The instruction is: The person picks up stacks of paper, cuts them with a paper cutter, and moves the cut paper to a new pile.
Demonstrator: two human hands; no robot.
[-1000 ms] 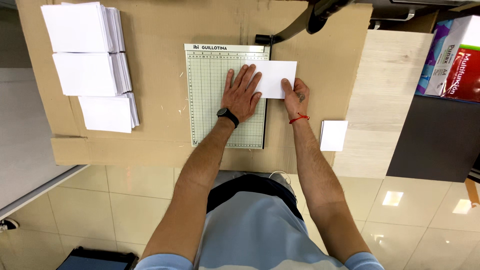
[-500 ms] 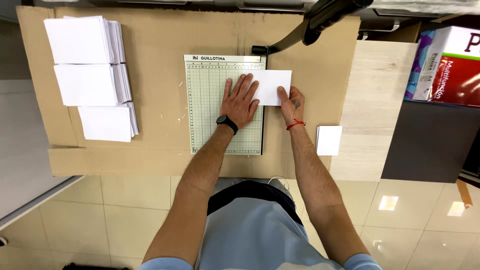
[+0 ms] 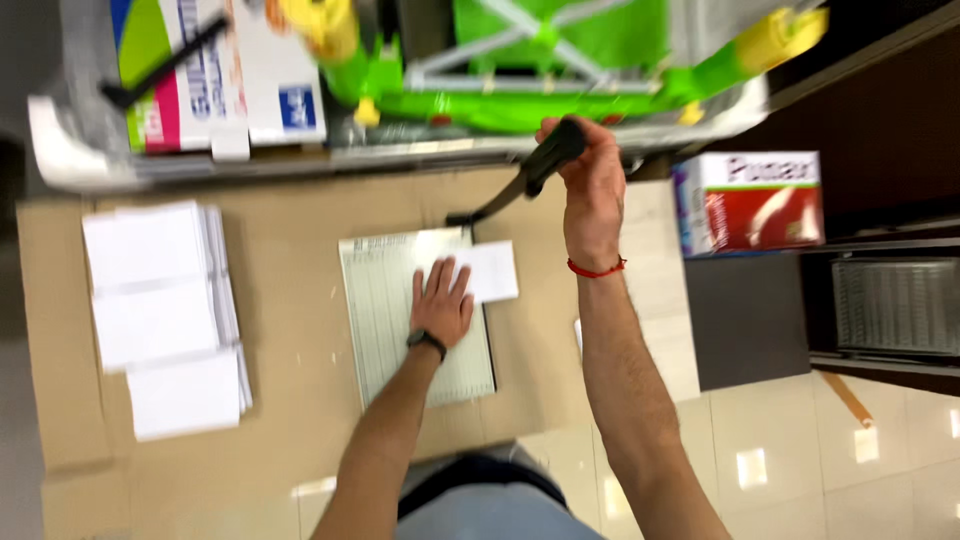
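A paper cutter (image 3: 385, 330) with a pale gridded board lies on a brown cardboard-covered table (image 3: 290, 250). My left hand (image 3: 442, 300), with a dark watch on its wrist, presses flat on a white sheet of paper (image 3: 490, 270) that sticks out over the board's right edge. My right hand (image 3: 590, 175), a red string around its wrist, is raised and closed around the black handle (image 3: 545, 160) of the cutter's lifted blade arm.
Three stacks of white paper (image 3: 160, 315) lie at the table's left. A small white slip (image 3: 578, 335) lies by my right forearm. Boxes and green-and-yellow items sit on a shelf (image 3: 400, 60) behind. A red and white box (image 3: 750, 200) stands at right on a dark cabinet.
My right hand left the paper and rose to grip the blade handle. The left hand stayed pressing the paper. The camera view tilted up and moved closer.
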